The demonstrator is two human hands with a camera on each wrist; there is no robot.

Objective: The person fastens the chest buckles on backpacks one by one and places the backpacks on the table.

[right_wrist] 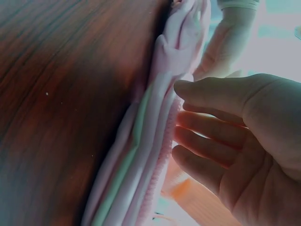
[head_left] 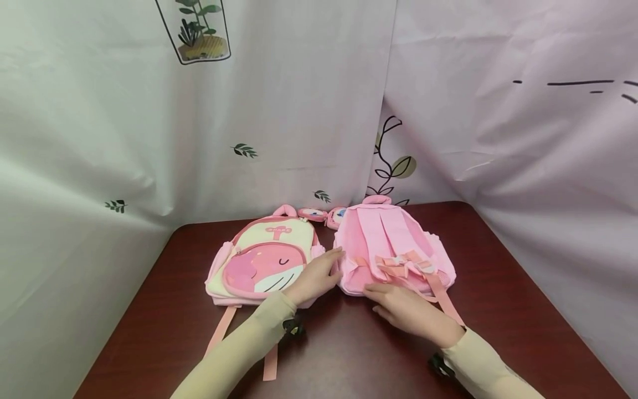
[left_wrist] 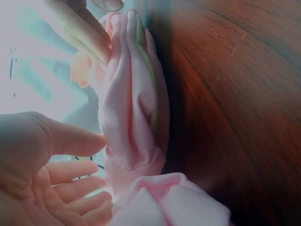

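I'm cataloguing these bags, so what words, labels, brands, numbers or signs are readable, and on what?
None can be read with certainty.
Whale-print backpack: lettering on its pink emblem, too small and blurred to read.
Pink backpack, straps up: no readable text shows.
Fabric backdrop: plant drawings and dark strokes, no legible words.

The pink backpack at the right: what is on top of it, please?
On the backpack, two pink shoulder straps and bunched peach webbing show. Whatever lies directly beneath them is covered and cannot be seen.
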